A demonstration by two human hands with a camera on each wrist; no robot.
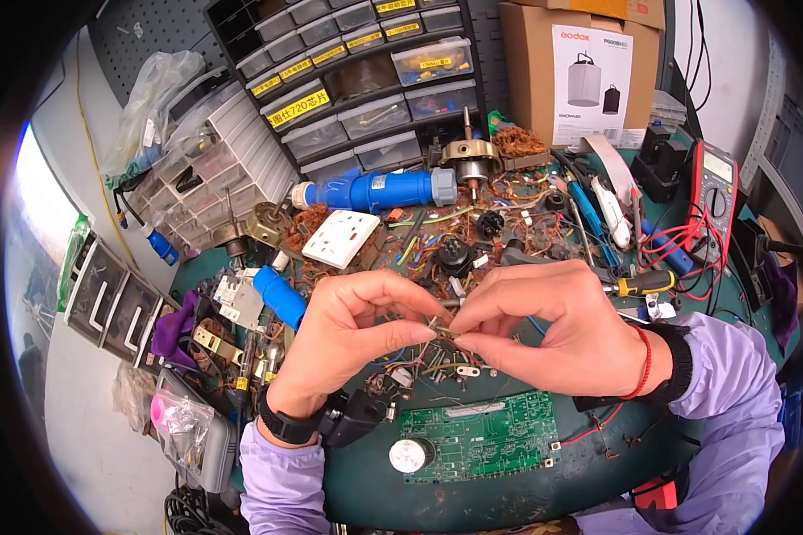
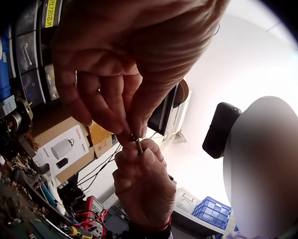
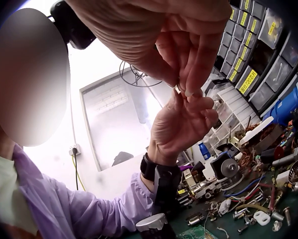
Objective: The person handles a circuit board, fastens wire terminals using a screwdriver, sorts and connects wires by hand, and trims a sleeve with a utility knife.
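Observation:
Over the near middle of the bench, my left hand [image 1: 343,334] and right hand [image 1: 549,330] meet fingertip to fingertip. Between them they pinch a small metal part [image 1: 442,331], mostly hidden by thumbs and forefingers. In the left wrist view the metal part [image 2: 140,146] looks like a thin, short rod; I cannot tell its exact kind. A glint of the metal part [image 3: 178,89] shows in the right wrist view. Below the hands lie a green circuit board [image 1: 482,441] with a round white-topped container [image 1: 410,456] at its left end, and loose screws [image 1: 437,364].
Behind the hands spread wires and scraps, a white socket plate [image 1: 341,239] and a large blue industrial plug [image 1: 375,191]. A red multimeter [image 1: 714,196] and yellow-handled screwdriver [image 1: 647,283] are at the right. Drawer cabinets [image 1: 348,80] and a cardboard box [image 1: 531,71] line the back.

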